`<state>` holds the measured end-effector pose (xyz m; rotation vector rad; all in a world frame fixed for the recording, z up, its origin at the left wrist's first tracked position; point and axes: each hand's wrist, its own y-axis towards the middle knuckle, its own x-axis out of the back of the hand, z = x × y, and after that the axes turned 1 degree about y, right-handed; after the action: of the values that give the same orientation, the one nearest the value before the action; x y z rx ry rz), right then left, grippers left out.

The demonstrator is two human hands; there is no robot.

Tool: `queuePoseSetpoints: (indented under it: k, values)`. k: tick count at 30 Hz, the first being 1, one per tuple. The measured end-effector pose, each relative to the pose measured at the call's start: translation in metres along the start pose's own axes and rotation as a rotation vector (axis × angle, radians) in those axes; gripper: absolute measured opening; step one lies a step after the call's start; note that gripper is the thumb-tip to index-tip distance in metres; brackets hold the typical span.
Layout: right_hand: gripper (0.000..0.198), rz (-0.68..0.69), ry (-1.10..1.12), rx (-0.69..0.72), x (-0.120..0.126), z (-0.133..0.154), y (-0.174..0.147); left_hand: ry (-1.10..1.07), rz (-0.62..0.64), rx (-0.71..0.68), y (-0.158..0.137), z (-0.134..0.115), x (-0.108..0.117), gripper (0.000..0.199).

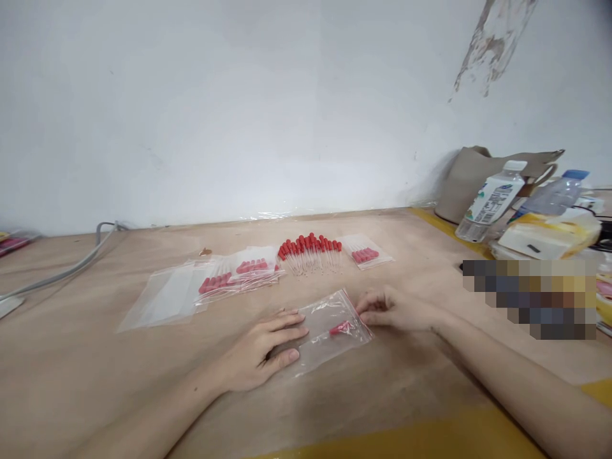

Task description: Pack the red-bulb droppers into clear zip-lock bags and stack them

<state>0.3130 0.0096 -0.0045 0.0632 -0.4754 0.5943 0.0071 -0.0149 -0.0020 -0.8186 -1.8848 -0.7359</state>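
A clear zip-lock bag lies flat on the table before me, with a red-bulbed dropper inside, its bulb toward the zip end. My left hand rests with outstretched fingers on the bag's left end. At the red-lined zip edge on the right, the curled thumb and fingers of my right hand pinch the bag. Beyond the bag, a fanned row of loose droppers lies with red bulbs pointing to the wall. Filled bags overlap to the left of this row, and another filled bag lies to its right.
Flat clear bags lie at the left, near a grey cable. A labelled bottle, a blue-capped bottle, a taupe bag and a yellow-white packet crowd the right. The white wall stands behind the table.
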Motion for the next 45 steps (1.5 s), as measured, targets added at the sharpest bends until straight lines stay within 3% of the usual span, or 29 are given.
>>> queuePoseSetpoints:
  k: [4,6,8,12,17,21,23,27,31,38,45]
  values:
    - [0.023,-0.339,-0.093,-0.144,0.024,0.002,0.027,0.028,0.016,-0.034,0.0,0.001,0.0,0.037]
    - [0.016,-0.549,-0.263,-0.187,0.032,0.005,0.052,0.062,0.001,-0.044,-0.001,0.002,-0.002,0.037]
    - [0.01,-0.676,-0.419,-0.26,0.037,0.008,0.079,0.099,-0.067,-0.035,-0.003,0.003,-0.005,0.036]
    - [0.033,-0.723,-0.465,-0.376,0.036,0.008,0.125,0.097,-0.184,-0.033,-0.006,0.003,-0.009,0.033]
    - [0.059,-0.706,-0.435,-0.458,0.03,0.008,0.148,0.018,-0.115,-0.04,-0.005,0.001,-0.009,0.033]
    - [0.069,-0.714,-0.39,-0.445,0.034,0.015,0.13,-0.013,-0.099,-0.024,-0.003,0.0,-0.007,0.034]
    - [0.069,-0.734,-0.328,-0.361,0.036,0.015,0.107,-0.016,-0.096,-0.026,-0.003,0.0,-0.006,0.033]
    - [0.058,-0.8,0.112,-0.071,0.028,0.001,0.053,-0.028,-0.099,-0.034,-0.001,0.001,-0.006,0.033]
    - [0.043,-0.884,0.355,-0.035,0.005,-0.015,0.016,-0.016,-0.081,-0.018,-0.001,0.002,-0.006,0.033]
    - [0.043,-0.873,0.502,-0.001,-0.024,-0.013,0.011,-0.017,-0.075,-0.006,-0.002,0.002,-0.005,0.034]
    - [0.042,-0.974,0.481,0.028,-0.011,-0.017,0.003,-0.01,-0.078,0.001,-0.001,0.003,-0.006,0.034]
